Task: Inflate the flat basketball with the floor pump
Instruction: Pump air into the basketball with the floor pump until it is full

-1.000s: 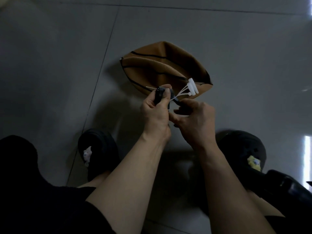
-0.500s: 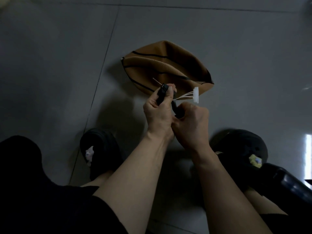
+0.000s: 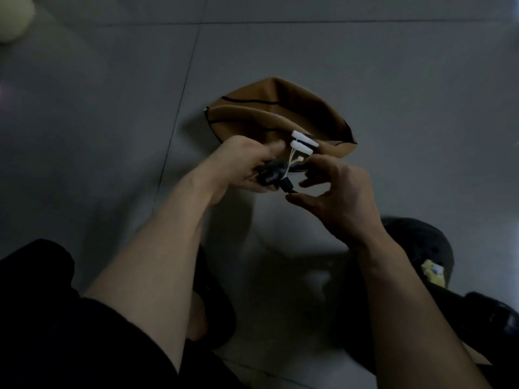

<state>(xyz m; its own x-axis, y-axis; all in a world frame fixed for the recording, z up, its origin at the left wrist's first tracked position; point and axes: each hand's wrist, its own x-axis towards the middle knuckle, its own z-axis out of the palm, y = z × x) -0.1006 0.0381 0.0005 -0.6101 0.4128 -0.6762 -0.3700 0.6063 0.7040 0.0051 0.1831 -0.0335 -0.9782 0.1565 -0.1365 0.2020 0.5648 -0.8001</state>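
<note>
Basketball [image 3: 278,113] is not in the fingers at this moment; it lies on the grey tiled floor [image 3: 112,108] just beyond both hands, flat and folded in on itself, with a deep crease across the top

The fingers of the left hand [image 3: 238,167] are curled around the black pump head [image 3: 269,175] and hold it. A thin needle seems to stick out at its left end, but this part is blurred. The right hand [image 3: 334,197] is beside it; its thumb and fingers are bent and narrow, close to a small black lever on the pump head, and it is not clear whether they pinch it or only touch it. White adapter pieces [image 3: 303,143] hang on thin white cords from the pump head, above the hands and in front of the ball

Further out, two black shoes [image 3: 421,245] stand on the floor near the person

The ball looks light and soft, so it will probably give way and slide when the needle is pushed in. It seems best to hold it firmly around the valve, whose place cannot be seen here
</note>
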